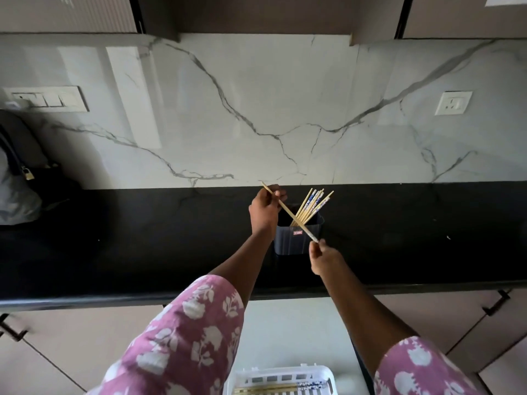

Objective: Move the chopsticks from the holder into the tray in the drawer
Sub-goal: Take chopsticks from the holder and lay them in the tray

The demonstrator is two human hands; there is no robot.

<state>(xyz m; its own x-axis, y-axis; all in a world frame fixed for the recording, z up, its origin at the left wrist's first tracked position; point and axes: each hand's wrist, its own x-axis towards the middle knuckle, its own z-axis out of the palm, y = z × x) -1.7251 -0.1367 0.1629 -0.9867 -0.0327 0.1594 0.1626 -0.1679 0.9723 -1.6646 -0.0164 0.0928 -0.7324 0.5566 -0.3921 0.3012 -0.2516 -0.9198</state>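
A dark grey holder (288,243) stands on the black counter, with several chopsticks (312,205) leaning out to the right. My left hand (265,212) grips the thin end of one chopstick (291,215) held slanted across the holder's mouth. My right hand (325,259) pinches the same chopstick's patterned end at the holder's front right. At the bottom, a white slotted tray (242,377) lies in the open drawer (293,332), with some chopsticks (273,389) lying flat in it.
The black counter (142,246) runs across, backed by a white marble wall. A dark bag with a padlock (25,172) sits at the far left. Cabinet fronts with dark handles (496,306) flank the drawer. Switch plates are on the wall.
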